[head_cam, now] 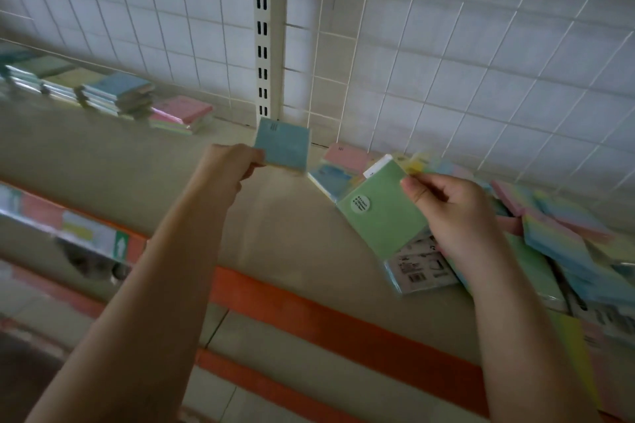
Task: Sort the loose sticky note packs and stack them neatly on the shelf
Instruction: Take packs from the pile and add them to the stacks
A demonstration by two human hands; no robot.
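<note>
Up over the beige shelf [275, 216], the left hand [228, 168] pinches a blue sticky note pack [281, 148] by its left edge, fingers curled round it, holding it lifted above the bare middle of the shelf. Meanwhile the right hand [457, 213] grips a green pack [381, 216] at its upper right corner between thumb and curled fingers; the pack tilts, with a round white sticker on its face. A loose heap of packs [563, 233] sprawls just right of that hand. Neat stacks [113, 93] stand along the back left, against the white wire grid [446, 62].
</note>
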